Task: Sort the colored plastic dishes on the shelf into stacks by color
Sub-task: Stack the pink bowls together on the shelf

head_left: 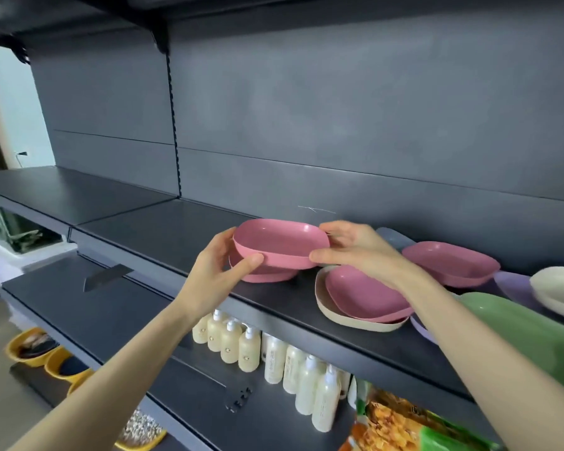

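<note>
A pink dish [279,240] is held between both hands just above another pink dish [267,275] that rests on the dark shelf [163,229]. My left hand [220,265] grips its left rim, thumb along the front edge. My right hand [355,249] pinches its right rim. To the right, a pink dish [362,296] lies inside a cream dish [336,315]. Another pink dish [450,262] sits further right, on top of a grey-lavender one [393,237]. A green dish [518,330], a lavender dish [515,288] and a cream dish [560,291] crowd the far right.
The shelf stretches bare to the left of the pink stack. The shelf below carries several cream pump bottles [241,343] and snack packets [401,424]. Yellow tubs [30,349] stand low at the left. A dark back panel [306,125] closes the shelf behind.
</note>
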